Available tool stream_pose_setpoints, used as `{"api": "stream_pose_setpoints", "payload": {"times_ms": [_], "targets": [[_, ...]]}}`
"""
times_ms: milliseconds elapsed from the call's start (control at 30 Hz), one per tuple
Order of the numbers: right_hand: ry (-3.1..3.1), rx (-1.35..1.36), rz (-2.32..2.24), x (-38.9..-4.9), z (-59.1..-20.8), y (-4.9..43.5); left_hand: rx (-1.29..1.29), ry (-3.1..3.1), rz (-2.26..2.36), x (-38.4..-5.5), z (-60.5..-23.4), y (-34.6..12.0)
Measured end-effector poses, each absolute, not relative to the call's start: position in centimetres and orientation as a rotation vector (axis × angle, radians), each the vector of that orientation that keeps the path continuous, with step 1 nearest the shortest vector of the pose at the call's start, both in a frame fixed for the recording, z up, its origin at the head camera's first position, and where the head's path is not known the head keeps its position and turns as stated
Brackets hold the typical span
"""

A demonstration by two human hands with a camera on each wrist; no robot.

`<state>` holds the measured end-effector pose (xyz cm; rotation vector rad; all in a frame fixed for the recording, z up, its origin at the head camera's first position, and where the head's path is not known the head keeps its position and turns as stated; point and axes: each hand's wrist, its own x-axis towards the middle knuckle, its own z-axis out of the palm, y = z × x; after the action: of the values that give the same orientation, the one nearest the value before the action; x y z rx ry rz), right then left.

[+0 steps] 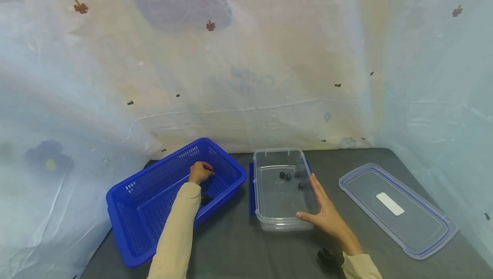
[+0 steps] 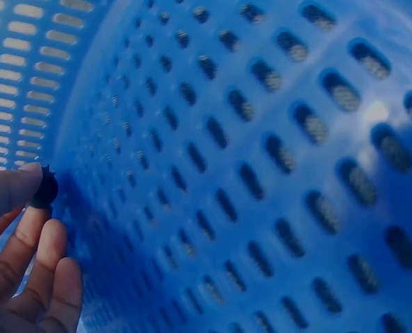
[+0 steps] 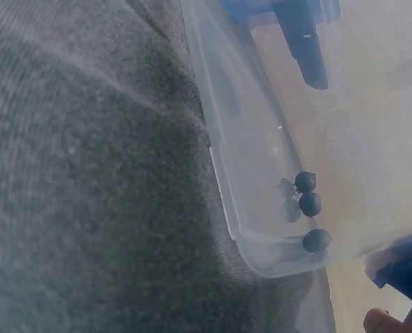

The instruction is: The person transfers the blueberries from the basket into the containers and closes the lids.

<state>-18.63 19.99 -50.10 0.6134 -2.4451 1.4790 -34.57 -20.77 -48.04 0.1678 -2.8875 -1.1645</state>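
Inside the blue perforated basket (image 1: 132, 189), my left hand (image 1: 199, 172) reaches toward the right end. Between thumb and fingertips it pinches a small dark blueberry (image 2: 46, 189) with a pointed crown, seen in the left wrist view. My right hand (image 1: 326, 214) rests along the right side of a clear plastic container (image 1: 279, 204), thumb spread from the straight fingers. Dark blueberries (image 1: 288, 176) lie in the container's far half; the right wrist view shows three berries (image 3: 310, 204) near its wall, with faint reflections. Only one fingertip (image 3: 378, 321) of that hand appears there.
A clear lid (image 1: 410, 217) with a bluish seal and a white label lies right of the container. Something blue (image 1: 252, 189) shows along the container's left edge. Black wrist gear (image 1: 326, 256) sits by my right wrist. A patterned sheet (image 1: 246, 65) hangs behind the grey tabletop (image 1: 231, 249).
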Motion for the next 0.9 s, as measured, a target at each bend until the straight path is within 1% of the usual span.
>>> {"api": "stream_pose_setpoints", "payload": {"times_ms": [167,367,600,733,900], "targets": [[-2.442,0.622,1.475,-18.6,-50.1,19.9,0.181,-2.868,-1.204,-34.4,-47.7,-21.1],[-2.448,0.613,1.476,-18.6,-50.0,19.9,0.155,-2.846,-1.247,-33.8,-46.1,-21.3],[-2.452,0.609,1.477,-18.5,-49.9,19.9,0.082,-2.809,-1.375,-34.3,-44.9,-22.4],[-2.454,0.599,1.505,-18.5,-49.9,19.9,0.048,-2.785,-1.437,-34.2,-43.5,-22.5],[-2.45,0.601,1.496,-18.7,-50.2,19.9,0.0,-2.792,-1.407,-33.7,-41.2,-22.0]]}}
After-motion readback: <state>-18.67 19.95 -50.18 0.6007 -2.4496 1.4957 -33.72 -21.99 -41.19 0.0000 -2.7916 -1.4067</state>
